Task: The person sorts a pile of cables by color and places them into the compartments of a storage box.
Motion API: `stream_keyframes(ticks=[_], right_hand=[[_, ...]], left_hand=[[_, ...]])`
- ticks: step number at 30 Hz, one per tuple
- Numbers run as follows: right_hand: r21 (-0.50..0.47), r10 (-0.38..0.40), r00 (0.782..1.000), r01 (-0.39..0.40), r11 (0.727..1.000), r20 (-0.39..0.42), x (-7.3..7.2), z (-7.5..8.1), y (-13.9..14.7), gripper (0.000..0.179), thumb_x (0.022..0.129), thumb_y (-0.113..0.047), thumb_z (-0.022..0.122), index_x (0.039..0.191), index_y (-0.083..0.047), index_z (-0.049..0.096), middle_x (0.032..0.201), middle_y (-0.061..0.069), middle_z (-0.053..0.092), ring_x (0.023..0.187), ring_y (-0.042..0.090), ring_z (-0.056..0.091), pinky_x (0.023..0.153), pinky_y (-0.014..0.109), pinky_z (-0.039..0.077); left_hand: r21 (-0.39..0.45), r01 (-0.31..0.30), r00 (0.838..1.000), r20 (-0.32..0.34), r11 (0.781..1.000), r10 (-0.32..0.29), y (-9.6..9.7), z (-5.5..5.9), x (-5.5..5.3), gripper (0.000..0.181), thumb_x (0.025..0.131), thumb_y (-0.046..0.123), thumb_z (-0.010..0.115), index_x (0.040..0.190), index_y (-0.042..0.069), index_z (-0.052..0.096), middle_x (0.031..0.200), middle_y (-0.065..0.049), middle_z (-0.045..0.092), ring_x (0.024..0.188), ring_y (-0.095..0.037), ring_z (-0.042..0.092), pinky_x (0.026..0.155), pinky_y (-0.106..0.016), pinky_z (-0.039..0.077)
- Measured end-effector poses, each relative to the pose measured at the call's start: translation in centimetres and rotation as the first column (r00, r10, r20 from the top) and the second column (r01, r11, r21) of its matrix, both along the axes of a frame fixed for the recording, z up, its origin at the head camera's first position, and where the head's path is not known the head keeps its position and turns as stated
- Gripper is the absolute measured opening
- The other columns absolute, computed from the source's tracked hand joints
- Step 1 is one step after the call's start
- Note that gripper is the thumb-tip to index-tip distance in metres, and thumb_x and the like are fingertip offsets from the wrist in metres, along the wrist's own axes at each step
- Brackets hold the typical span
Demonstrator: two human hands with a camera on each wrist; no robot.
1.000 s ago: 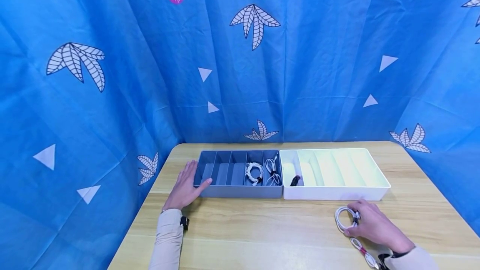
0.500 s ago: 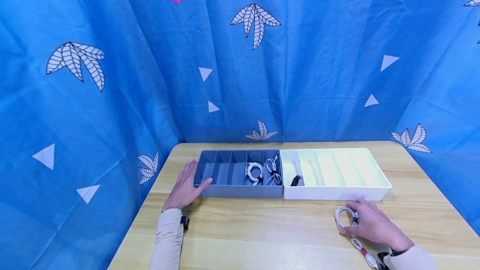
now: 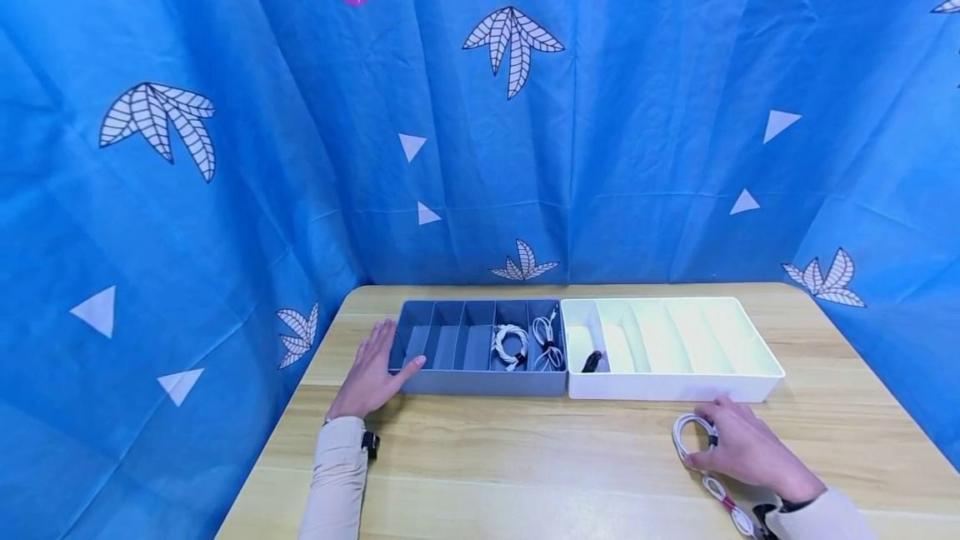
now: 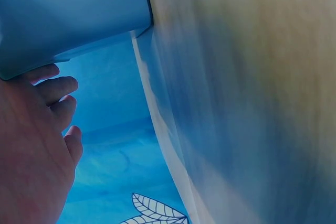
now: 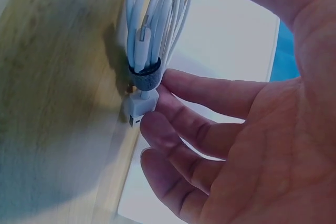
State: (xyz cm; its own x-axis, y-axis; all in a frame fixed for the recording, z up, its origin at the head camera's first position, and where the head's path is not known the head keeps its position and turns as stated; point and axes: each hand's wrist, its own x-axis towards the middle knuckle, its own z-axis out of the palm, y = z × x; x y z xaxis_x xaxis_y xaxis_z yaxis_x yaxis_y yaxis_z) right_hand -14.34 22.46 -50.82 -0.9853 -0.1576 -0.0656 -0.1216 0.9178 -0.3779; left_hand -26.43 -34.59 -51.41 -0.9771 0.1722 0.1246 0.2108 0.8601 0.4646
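My left hand (image 3: 367, 373) rests at the left end of a grey-blue divided box (image 3: 480, 383), thumb over the front rim and fingers along the side. The left wrist view shows those fingers (image 4: 58, 90) beside the box wall. On the table in front of the white box, my right hand (image 3: 738, 444) holds a coiled white USB cable (image 3: 681, 438) between thumb and fingertips. A black strap (image 5: 145, 75) binds this coil, with the USB plug (image 5: 140, 103) below it. Nearer my right wrist lies a smaller white cable (image 3: 716, 490) with a red tie, partly hidden.
A white divided box (image 3: 667, 387) adjoins the grey-blue one; its leftmost compartment holds a small black item (image 3: 592, 362). Two bundled white cables, one looped (image 3: 510, 347) and one strapped (image 3: 547, 344), lie in the grey-blue box's right compartments. A blue curtain (image 3: 637, 148) hangs behind the table.
The thumb of my right hand has shifted slightly on the coiled cable, and less of the black strap shows. My left hand and both boxes stay put.
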Motion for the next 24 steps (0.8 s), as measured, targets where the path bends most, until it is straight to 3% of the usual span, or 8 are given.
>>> stream_keyframes(ticks=[13,24], right_hand=[[0.008,-0.014,1.000,0.014,1.000,0.011,0.33,0.43,0.31,0.083,0.064,-0.046,0.093,0.124,0.006,0.067,0.113,0.014,0.064,0.101,0.031,0.058,0.084,0.053,0.054],[-0.014,-0.023,1.000,0.023,1.000,-0.008,0.35,0.88,0.47,0.087,0.062,-0.046,0.094,0.124,0.008,0.066,0.114,0.018,0.065,0.101,0.033,0.059,0.084,0.055,0.054]], left_hand=[[0.004,-0.003,1.000,0.010,1.000,0.003,0.06,0.18,0.20,0.105,0.096,0.076,0.048,0.167,0.011,0.008,0.176,-0.011,0.007,0.164,-0.035,0.003,0.132,-0.060,0.007],[0.002,0.004,1.000,0.007,1.000,-0.004,-0.01,0.03,-0.04,0.106,0.096,0.075,0.049,0.166,0.005,0.012,0.176,-0.015,0.010,0.164,-0.038,0.005,0.131,-0.062,0.006]])
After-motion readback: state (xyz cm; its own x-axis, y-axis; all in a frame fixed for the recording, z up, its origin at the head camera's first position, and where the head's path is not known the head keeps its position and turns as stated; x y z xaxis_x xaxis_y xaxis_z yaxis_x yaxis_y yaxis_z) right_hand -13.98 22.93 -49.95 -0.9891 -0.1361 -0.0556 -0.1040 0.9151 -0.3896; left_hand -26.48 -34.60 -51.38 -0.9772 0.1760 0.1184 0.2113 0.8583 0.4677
